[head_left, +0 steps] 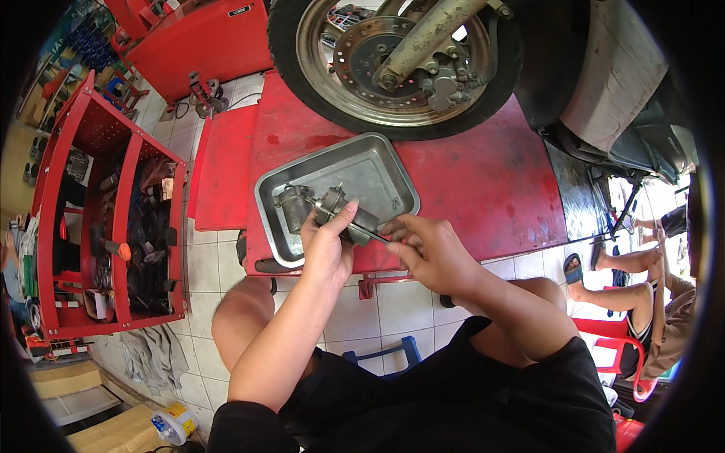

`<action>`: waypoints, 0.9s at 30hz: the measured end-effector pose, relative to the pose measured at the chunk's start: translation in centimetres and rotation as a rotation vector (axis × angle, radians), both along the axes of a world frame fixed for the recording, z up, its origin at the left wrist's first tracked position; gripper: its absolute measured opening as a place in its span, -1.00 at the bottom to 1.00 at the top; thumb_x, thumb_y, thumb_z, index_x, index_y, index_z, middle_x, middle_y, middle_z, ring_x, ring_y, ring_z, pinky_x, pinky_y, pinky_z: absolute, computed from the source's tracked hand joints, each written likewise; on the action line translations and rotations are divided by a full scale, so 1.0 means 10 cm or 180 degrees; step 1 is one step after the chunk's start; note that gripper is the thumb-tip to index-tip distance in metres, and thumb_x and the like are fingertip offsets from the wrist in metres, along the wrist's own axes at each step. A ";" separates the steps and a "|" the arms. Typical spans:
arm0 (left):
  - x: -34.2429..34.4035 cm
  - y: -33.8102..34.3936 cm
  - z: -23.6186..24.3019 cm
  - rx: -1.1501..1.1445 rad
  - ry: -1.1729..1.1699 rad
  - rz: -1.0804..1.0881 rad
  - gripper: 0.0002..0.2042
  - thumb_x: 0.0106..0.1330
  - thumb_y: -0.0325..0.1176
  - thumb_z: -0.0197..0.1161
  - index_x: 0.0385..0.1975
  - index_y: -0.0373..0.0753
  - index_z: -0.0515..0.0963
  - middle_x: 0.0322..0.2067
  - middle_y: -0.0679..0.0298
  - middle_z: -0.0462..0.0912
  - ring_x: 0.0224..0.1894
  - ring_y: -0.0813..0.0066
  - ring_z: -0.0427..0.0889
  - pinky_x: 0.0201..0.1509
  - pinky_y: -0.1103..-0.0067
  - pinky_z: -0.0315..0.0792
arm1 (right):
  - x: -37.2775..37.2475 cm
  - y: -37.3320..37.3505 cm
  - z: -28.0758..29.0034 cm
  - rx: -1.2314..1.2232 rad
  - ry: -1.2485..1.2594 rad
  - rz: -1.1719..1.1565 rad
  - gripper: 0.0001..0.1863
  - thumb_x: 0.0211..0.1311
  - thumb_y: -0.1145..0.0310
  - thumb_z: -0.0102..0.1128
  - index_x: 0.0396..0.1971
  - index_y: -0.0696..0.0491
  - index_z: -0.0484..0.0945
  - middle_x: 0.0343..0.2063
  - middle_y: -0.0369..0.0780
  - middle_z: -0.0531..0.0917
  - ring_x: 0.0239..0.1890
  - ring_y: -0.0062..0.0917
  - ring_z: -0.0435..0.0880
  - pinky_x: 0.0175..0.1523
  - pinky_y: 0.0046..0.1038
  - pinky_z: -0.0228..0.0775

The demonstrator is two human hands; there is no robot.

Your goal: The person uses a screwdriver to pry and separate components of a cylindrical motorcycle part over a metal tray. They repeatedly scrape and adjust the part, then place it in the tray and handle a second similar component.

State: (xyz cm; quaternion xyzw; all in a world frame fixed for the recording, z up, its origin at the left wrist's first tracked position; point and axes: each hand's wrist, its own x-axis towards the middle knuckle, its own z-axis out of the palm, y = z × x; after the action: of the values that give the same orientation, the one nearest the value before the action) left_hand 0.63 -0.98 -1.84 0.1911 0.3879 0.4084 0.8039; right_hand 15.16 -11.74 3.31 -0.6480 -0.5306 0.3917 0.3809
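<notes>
My left hand (332,238) is closed around a grey cylindrical motor (358,219) with a shiny ring near its far end. I hold it tilted above the near part of a rectangular metal tray (385,156). My right hand (432,253) pinches a thin dark rod (371,233), which lies along the motor's side. The rod's far end is hidden at the motor, so its kind is unclear. In the tray's left part, next to my left hand, rests a second grey metal cylinder (294,210). A small metal piece (394,203) lies on the tray's bottom at the right.
The tray stands on a red platform (483,189). A motorcycle's front wheel (393,124) rises just beyond it. At the left is a red shelf cart (113,226) with parts and tools. A blue stool (385,355) is below me. At the far right a person (657,302) sits.
</notes>
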 end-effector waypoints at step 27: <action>-0.04 0.13 0.07 -0.0277 -0.0374 0.0394 -0.57 0.51 0.01 0.01 0.04 -0.28 0.41 -0.04 0.13 0.53 0.07 0.19 0.51 0.23 0.17 0.36 | 0.05 0.05 -0.04 0.0629 -0.0949 -0.0243 -0.71 0.01 0.55 0.44 -0.24 0.18 0.59 -0.50 -0.16 0.55 -0.51 -0.40 0.56 -0.41 -0.41 0.42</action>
State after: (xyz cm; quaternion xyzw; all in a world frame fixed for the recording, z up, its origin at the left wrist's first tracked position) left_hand 0.27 0.36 -1.09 0.1074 0.3685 0.4506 0.8060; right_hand 15.65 -11.20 2.95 -0.6780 -0.5921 0.2225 0.3744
